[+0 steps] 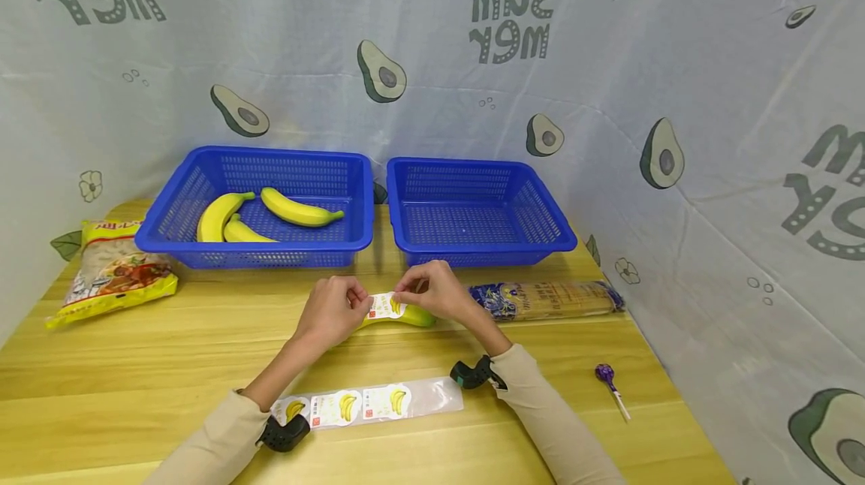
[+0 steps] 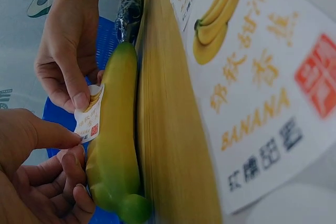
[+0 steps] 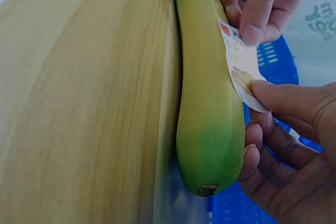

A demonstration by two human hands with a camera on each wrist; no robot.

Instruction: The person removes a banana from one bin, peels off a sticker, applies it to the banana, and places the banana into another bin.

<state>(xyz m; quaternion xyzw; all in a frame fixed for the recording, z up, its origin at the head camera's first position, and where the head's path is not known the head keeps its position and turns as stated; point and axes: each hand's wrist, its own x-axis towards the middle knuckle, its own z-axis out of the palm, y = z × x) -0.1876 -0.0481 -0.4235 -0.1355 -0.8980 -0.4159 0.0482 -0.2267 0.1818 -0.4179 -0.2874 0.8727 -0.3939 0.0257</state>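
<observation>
Right now the person is working over a banana (image 1: pixel 405 315) that is lying on the wooden bench (image 1: pixel 169 335), just in front of the two blue baskets. Both hands are meeting on a small white sticker (image 1: pixel 385 306) over the fruit: the left hand (image 1: pixel 333 312) is pinching one end of it between thumb and fingertip, and the right hand (image 1: pixel 439 291) is pinching the other end, its grip closed on the paper while the remaining fingers are curling beside the banana. From the wrist views the sticker is lying against the banana's upper side, though I cannot tell how much of it is stuck down.

Behind, the left basket (image 1: pixel 169 233) is holding three yellow bananas (image 1: pixel 297 211), and the right basket (image 1: pixel 561 237) is showing only its mesh floor. A strip of banana stickers (image 1: pixel 365 404) is lying near the person's forearms. A yellow snack bag (image 1: pixel 111 278) is sitting at the left, a noodle packet (image 1: pixel 547 299) at the right, and a purple lollipop (image 1: pixel 606 375) nearer the bench's right edge.
</observation>
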